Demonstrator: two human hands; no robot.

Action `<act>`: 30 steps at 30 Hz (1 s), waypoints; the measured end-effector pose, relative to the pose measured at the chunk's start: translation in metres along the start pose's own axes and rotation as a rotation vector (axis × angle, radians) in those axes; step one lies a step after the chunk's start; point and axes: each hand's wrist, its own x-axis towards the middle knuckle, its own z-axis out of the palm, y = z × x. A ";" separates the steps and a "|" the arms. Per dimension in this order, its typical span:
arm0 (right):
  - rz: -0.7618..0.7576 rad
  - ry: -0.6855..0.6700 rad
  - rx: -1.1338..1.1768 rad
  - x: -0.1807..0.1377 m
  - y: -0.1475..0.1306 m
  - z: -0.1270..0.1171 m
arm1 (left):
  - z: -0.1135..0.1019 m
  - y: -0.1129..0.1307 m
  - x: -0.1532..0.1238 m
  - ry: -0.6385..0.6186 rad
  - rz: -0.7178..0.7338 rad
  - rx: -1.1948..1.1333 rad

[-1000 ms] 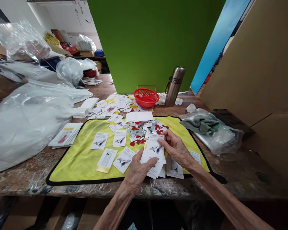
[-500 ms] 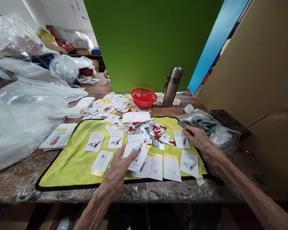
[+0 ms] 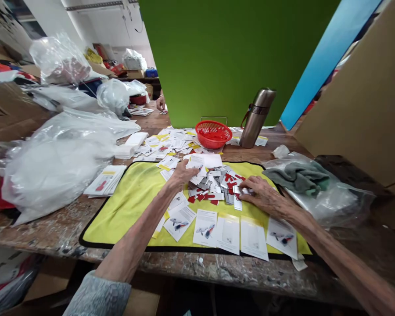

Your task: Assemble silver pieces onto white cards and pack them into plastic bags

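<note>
My left hand [image 3: 181, 174] pinches printed cards [image 3: 197, 162] at the back of the yellow towel [image 3: 118, 219]. The cards are held just in front of a white paper stack [image 3: 212, 160]. My right hand [image 3: 259, 192] reaches to the right edge of a heap of small red and silver pieces [image 3: 213, 186]. Its fingers are curled, and a small grey-white piece seems to lie between them, too hidden to name. Near the towel's front edge lie a card with a coloured picture [image 3: 205, 228], pale cards [image 3: 228, 234] and another picture card [image 3: 282, 237].
A red basket [image 3: 213, 134] and a steel flask [image 3: 257, 118] stand behind the towel, by a green panel [image 3: 237, 57]. Loose cards [image 3: 171, 142] and a card stack [image 3: 105, 181] lie left. Plastic bags [image 3: 62, 162] bulge farther left; a grey cloth [image 3: 299, 176] lies right.
The view has swung left. My left hand has moved forward with its cards to the back of the heap. My right hand has left the card at the right and come to the heap.
</note>
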 end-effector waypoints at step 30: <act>0.274 -0.109 0.969 0.031 -0.142 0.035 | -0.126 -0.028 -0.033 0.138 0.063 0.277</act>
